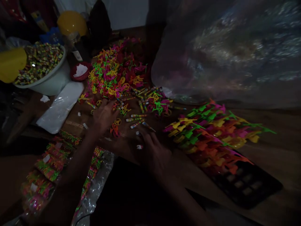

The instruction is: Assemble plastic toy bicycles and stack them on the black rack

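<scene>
Just below the heap of neon plastic pieces (115, 72), on the side toward me, my left hand (103, 114) lies palm down, fingers spread wide over loose pieces at the heap's near edge. My right hand (155, 150) sits closer to me, fingers stretched toward the small wrapped sticks (137, 121) scattered at the heap's foot. Whether it pinches anything I cannot tell; the light is too poor. That dimness is the main risk, I think: I could pick the wrong colour or miss a stick altogether. A careless sweep of my left hand could pull the heap down over the sticks and bury them. Right of the heap, the fanned row of flat shapes (211, 131) lies near my right wrist, and a nudge could scatter it.
</scene>
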`<control>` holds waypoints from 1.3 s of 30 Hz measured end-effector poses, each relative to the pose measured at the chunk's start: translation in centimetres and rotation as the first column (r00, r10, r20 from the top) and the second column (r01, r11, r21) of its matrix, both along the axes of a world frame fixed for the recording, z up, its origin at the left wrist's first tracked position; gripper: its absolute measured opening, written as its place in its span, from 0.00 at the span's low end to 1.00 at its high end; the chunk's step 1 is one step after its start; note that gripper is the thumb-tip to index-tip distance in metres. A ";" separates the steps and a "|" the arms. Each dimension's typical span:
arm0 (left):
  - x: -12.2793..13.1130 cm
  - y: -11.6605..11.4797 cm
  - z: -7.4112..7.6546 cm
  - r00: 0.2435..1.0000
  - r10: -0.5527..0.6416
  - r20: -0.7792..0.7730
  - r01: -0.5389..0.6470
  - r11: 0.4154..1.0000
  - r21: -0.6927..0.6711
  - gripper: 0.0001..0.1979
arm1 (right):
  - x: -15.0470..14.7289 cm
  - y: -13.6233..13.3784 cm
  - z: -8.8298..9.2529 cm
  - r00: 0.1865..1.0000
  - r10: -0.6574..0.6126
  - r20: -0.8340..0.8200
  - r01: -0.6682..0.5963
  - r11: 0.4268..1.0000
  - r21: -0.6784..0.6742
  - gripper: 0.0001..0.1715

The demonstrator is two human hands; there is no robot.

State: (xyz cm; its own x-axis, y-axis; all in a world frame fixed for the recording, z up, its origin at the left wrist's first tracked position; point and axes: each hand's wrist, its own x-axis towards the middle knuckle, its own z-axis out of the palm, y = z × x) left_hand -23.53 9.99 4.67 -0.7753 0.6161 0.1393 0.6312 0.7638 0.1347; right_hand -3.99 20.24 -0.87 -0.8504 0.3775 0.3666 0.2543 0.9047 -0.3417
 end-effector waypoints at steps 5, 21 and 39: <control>0.0 -1.3 -1.5 0.996 -0.083 -0.019 0.085 0.993 0.081 0.23 | -0.1 0.3 -0.6 0.977 0.088 -0.196 -0.114 0.986 -0.122 0.14; 3.6 -5.7 2.6 0.593 -0.389 0.705 -0.494 0.516 0.700 0.12 | 1.7 -0.4 3.4 0.890 0.044 -0.454 -0.319 0.772 -0.551 0.14; 11.5 0.2 1.2 0.315 -0.553 0.771 -0.733 0.374 0.568 0.14 | 4.4 -0.6 2.8 0.918 0.048 -0.393 -0.282 0.777 -0.563 0.17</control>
